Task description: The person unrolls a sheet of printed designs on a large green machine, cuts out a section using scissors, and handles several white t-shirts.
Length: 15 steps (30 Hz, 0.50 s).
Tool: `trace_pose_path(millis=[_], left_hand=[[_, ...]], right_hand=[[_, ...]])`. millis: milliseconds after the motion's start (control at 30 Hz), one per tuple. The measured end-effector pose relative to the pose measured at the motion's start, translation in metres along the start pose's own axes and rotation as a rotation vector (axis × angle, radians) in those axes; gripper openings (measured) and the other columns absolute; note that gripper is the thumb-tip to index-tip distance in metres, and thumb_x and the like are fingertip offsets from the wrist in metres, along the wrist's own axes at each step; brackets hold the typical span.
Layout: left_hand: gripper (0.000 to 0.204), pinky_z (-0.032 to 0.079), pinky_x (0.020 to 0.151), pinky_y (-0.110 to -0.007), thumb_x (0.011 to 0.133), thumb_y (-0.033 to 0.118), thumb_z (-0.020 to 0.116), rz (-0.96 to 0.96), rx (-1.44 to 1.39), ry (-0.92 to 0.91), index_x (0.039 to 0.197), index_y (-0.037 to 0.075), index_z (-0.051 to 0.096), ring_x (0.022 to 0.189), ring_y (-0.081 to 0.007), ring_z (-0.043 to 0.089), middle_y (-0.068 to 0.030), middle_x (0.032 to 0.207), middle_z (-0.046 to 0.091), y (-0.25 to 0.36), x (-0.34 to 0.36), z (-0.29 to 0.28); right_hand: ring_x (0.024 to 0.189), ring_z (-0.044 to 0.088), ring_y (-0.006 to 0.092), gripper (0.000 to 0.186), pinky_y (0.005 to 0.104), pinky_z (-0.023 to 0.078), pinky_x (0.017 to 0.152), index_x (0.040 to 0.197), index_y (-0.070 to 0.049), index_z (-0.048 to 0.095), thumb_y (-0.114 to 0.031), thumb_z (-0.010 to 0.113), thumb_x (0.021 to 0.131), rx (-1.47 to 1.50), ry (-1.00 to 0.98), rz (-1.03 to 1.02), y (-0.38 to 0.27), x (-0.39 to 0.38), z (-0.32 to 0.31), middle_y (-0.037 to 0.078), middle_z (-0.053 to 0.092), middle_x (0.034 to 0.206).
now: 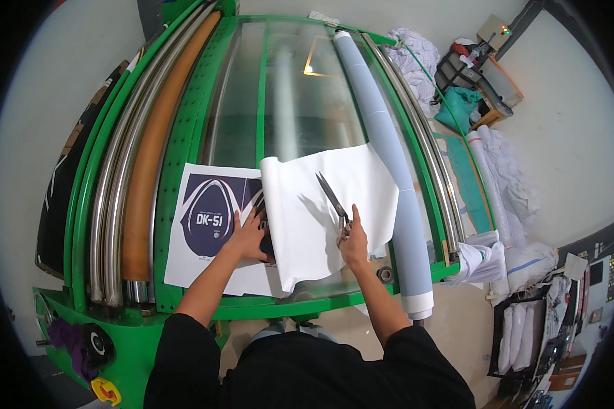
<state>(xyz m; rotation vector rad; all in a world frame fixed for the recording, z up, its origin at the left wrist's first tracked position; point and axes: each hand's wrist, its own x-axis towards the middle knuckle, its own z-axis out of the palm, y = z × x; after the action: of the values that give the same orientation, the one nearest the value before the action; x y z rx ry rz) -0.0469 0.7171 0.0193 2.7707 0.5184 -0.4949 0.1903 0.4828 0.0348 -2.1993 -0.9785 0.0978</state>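
Note:
A printed sheet (215, 218) with dark navy pattern shapes and a white margin lies on the glass-topped green machine table. My left hand (247, 236) rests flat on it, fingers spread, beside the curled edge of the white sheet (300, 225), whose blank side faces up. My right hand (353, 244) grips the scissors (331, 194) by the handles above that blank part. Their blades point away from me and up to the left, and look nearly closed. The blank sheet's right edge reaches the pale blue roll (378, 123).
Metal rollers (119, 170) and an orange-brown roller (158, 143) run along the left. More steel rollers (416, 129) stand beyond the blue roll. A small dark ring (385, 275) sits near the front edge. White cloth heaps (416, 58) and a teal bag (459, 108) are at right.

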Motion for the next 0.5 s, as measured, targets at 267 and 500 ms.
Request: trace_pose_path(millis=[267,500], left_hand=[[0.126,0.004,0.107,-0.083,0.059,0.082,0.071,-0.028,-0.079,0.086,0.161,0.027,0.022,0.154,-0.0446,0.001,-0.0220,0.167,0.005,0.019,-0.001,-0.001],[0.125,0.008,0.108,-0.082,0.062,0.075,0.076,0.111,-0.127,0.082,0.162,0.032,0.014,0.153,-0.0461,0.005,-0.0212,0.167,0.008,0.072,0.015,-0.007]], right_hand=[[0.086,0.067,0.0335,0.092,0.0429,0.055,0.074,0.153,-0.014,0.040,0.015,0.069,0.071,-0.172,0.256,-0.236,-0.096,0.013,-0.133,0.017,0.065,0.098],[0.085,0.068,0.0345,0.086,0.0429,0.054,0.073,0.148,-0.009,0.047,0.012,0.074,0.070,-0.369,0.472,-0.296,-0.121,-0.001,-0.228,0.020,0.068,0.099]])
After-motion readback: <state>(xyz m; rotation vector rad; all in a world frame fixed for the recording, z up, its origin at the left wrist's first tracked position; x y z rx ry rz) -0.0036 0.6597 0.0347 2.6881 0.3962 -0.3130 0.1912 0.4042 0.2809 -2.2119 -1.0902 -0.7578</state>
